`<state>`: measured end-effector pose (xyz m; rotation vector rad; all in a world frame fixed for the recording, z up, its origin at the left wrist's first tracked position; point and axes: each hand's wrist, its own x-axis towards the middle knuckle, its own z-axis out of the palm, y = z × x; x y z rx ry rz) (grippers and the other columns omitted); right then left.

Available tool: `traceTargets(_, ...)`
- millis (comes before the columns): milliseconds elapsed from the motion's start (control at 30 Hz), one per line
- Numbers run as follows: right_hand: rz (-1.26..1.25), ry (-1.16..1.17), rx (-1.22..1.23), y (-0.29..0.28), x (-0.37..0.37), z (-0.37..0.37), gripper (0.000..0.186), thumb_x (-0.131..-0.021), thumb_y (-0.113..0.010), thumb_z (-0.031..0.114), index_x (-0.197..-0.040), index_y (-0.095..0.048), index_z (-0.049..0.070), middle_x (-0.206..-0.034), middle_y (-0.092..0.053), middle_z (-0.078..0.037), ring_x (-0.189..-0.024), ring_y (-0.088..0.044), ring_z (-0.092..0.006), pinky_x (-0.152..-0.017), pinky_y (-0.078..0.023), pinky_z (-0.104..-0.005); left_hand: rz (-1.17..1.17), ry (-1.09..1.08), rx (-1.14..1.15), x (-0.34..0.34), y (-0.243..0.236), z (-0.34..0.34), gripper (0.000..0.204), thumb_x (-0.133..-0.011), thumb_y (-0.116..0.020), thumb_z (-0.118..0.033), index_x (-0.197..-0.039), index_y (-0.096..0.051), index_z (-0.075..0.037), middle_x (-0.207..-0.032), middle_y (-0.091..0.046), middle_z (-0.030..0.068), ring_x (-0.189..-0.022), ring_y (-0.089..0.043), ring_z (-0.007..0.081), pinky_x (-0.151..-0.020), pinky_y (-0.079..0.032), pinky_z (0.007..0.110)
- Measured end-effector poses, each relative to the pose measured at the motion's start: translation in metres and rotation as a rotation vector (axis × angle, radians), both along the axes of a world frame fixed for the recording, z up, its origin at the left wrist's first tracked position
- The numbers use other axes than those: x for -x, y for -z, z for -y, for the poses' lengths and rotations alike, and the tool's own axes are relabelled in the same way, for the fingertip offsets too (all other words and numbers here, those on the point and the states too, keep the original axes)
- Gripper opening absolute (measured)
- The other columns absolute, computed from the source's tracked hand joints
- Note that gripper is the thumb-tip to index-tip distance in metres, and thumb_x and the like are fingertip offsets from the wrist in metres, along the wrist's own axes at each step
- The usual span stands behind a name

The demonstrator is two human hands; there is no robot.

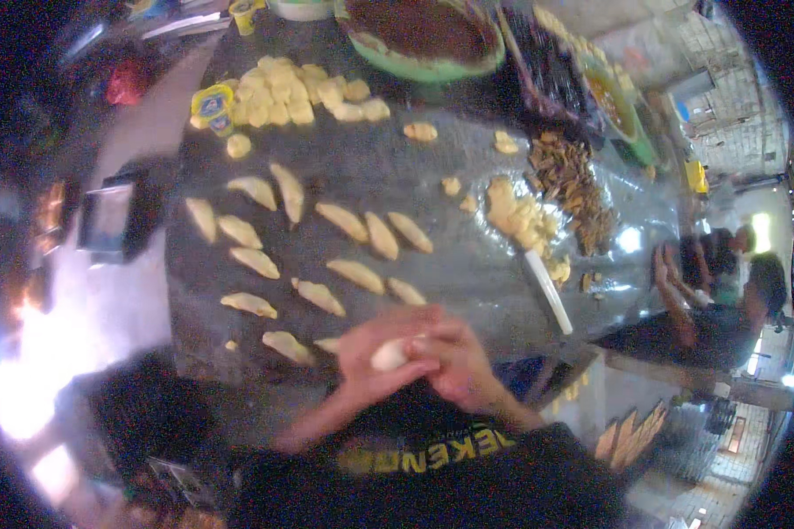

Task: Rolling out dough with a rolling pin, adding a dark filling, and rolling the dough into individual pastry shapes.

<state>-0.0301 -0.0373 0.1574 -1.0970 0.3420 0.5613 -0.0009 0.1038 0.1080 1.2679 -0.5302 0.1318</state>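
Close to my body, at the table's near edge, a small pale lump of dough (pixel 389 355) is cupped between both palms. My left hand (pixel 366 344) curls around it from the left. From the other side my right hand (pixel 457 366) closes over it, fingers pressed against the left hand. Just beyond lie several shaped dough pieces, long with pointed ends, such as one dough crescent (pixel 355 276) and another dough crescent (pixel 287 346) left of my hands. How far the held lump is shaped is partly hidden by my fingers.
Flattened dough rounds (pixel 273 93) lie together at the far left beside a yellow tub (pixel 213 106). A green basin (pixel 423 70) with dark filling stands behind. At right are a dough mass (pixel 525 216), brown pieces (pixel 569 181) and a white scraper-like bar (pixel 549 293). Other people (pixel 723 291) work at right.
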Motion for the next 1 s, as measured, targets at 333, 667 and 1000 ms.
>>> traceTargets(333,-0.145,0.304,-0.741,0.029,-0.018,-0.001,0.04,-0.092,-0.052,0.032,-0.116,-0.059,0.001,-0.115,-0.063,-0.014,-0.107,-0.058,-0.0286,-0.096,-0.046,-0.0406,-0.578,-0.118,0.126,0.018,0.024,0.022,0.04,-0.083,-0.07,-0.006,-0.12,-0.058,0.0,-0.116,-0.065,0.0136,-0.11,-0.06,0.0222,-0.097,-0.047,0.036)
traceTargets(667,-0.258,0.361,-0.596,0.041,-0.042,0.0,0.034,-0.093,-0.054,0.03,-0.109,-0.065,0.002,-0.115,-0.065,-0.014,-0.107,-0.061,-0.0288,-0.094,-0.047,-0.0392,-0.595,-0.229,0.086,0.004,-0.007,0.007,0.052,-0.092,-0.058,-0.016,-0.137,-0.041,0.005,-0.141,-0.046,0.0198,-0.13,-0.045,0.0303,-0.106,-0.04,0.042)
traceTargets(1000,0.764,-0.494,0.821,0.024,-0.035,-0.023,0.021,-0.09,-0.054,0.023,-0.105,-0.064,0.011,-0.102,-0.065,-0.017,-0.086,-0.063,-0.0417,-0.073,-0.052,-0.0496,-1.316,-0.01,0.189,0.031,0.008,-0.05,0.025,-0.09,-0.055,-0.002,-0.115,-0.057,0.001,-0.109,-0.064,0.0116,-0.102,-0.062,0.0225,-0.086,-0.052,0.033)
